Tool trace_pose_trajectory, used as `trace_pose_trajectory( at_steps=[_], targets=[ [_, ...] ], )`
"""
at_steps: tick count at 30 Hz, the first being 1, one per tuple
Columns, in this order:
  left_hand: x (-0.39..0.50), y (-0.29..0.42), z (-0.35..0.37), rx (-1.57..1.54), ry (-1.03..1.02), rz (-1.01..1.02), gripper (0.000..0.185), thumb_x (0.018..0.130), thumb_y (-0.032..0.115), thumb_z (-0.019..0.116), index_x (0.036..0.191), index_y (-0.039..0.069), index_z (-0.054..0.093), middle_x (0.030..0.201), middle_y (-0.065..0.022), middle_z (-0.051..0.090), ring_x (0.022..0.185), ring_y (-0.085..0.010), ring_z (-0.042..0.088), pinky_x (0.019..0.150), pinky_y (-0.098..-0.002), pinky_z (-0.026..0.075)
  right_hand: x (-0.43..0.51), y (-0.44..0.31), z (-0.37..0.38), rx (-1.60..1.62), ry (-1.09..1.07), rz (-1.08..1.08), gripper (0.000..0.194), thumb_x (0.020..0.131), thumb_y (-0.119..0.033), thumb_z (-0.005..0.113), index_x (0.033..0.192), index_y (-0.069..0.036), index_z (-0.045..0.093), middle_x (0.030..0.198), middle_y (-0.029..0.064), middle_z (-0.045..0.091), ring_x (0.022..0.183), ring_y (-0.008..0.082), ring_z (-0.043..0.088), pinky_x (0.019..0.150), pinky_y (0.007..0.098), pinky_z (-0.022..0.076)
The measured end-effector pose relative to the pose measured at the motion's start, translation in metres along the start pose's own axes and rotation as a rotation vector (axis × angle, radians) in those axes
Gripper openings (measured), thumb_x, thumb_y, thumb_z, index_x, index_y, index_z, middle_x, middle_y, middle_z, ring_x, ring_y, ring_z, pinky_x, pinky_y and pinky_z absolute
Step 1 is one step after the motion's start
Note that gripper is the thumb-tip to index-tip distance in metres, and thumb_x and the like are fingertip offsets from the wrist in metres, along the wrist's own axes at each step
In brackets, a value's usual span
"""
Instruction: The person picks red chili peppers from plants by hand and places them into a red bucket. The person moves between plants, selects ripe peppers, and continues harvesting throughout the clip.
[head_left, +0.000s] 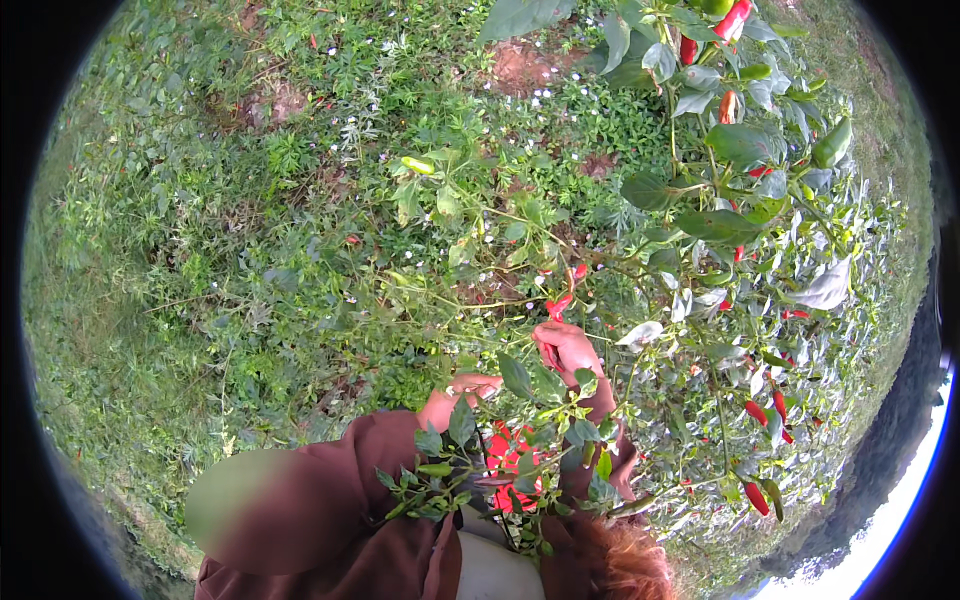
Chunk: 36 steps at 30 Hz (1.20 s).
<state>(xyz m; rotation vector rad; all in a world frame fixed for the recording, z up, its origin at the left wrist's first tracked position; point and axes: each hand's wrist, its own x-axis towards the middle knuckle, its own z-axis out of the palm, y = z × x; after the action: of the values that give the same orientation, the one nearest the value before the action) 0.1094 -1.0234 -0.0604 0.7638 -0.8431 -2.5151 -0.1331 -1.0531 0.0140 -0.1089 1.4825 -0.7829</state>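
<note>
My right hand (568, 349) is closed on red chili peppers (553, 355) among the thin stems of a pepper plant. Just above its fingers shows another red chili (558, 306). To the left and slightly lower is my left hand (471, 388), partly covered by leaves; whether it holds anything cannot be made out. Below both hands, against the body, lies a pile of red chilies (511, 466), seen through a leafy pepper branch (442, 480). What holds the pile is mostly hidden.
Tall pepper plants (720, 225) with red and green fruit rise at the right. A thin branch with a green pepper (418, 165) reaches over the weeds ahead. Low weeds with white flowers (540, 94) and patches of bare soil (521, 67) lie beyond.
</note>
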Motion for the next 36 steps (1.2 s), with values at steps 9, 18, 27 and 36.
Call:
trace_pose_trajectory(
  at_steps=[9, 18, 27, 36],
  targets=[
    [-0.003, -0.013, -0.004, 0.057, 0.03, -0.072, 0.03, 0.087, 0.016, 0.055, 0.112, -0.001, 0.057, 0.108, -0.0084, 0.061, 0.097, -0.0152, 0.056, 0.086, -0.0297, 0.044, -0.037, -0.017, 0.0, 0.602, 0.222, -0.356, 0.02, 0.079, 0.003, 0.046, 0.096, 0.002, 0.056, 0.065, 0.0044, 0.052, 0.05, 0.0104, 0.044, 0.045, 0.023, 0.035],
    [0.016, 0.063, 0.013, 0.151, -0.049, -0.279, 0.029, 0.082, 0.009, 0.054, 0.106, -0.006, 0.058, 0.107, -0.0122, 0.059, 0.098, -0.0187, 0.057, 0.085, -0.0312, 0.045, -0.009, 0.064, 0.016, -0.278, 0.083, -0.4, 0.016, 0.08, -0.011, 0.064, 0.092, -0.001, 0.063, 0.076, 0.0006, 0.061, 0.066, 0.0069, 0.054, 0.061, 0.0225, 0.0439],
    [0.084, 0.086, -0.001, 1.208, -0.07, 0.005, 0.027, 0.073, 0.014, 0.057, 0.099, 0.016, 0.064, 0.086, -0.0104, 0.064, 0.073, -0.0299, 0.061, 0.066, -0.037, 0.05, 0.003, 0.076, 0.014, 0.026, 0.058, -0.45, 0.015, 0.073, -0.011, 0.071, 0.085, -0.002, 0.065, 0.08, 0.0061, 0.064, 0.071, 0.0116, 0.059, 0.065, 0.0257, 0.0475],
    [0.101, 0.106, 0.034, 1.582, -0.324, -0.053, 0.012, 0.072, 0.025, 0.056, 0.075, 0.015, 0.062, 0.067, -0.008, 0.06, 0.063, -0.0306, 0.06, 0.058, -0.0371, 0.049, 0.001, 0.087, -0.01, -0.324, 0.15, -0.59, 0.016, 0.07, -0.007, 0.065, 0.085, -0.005, 0.065, 0.079, 0.0113, 0.064, 0.072, 0.0238, 0.063, 0.065, 0.0307, 0.0494]
  ],
)
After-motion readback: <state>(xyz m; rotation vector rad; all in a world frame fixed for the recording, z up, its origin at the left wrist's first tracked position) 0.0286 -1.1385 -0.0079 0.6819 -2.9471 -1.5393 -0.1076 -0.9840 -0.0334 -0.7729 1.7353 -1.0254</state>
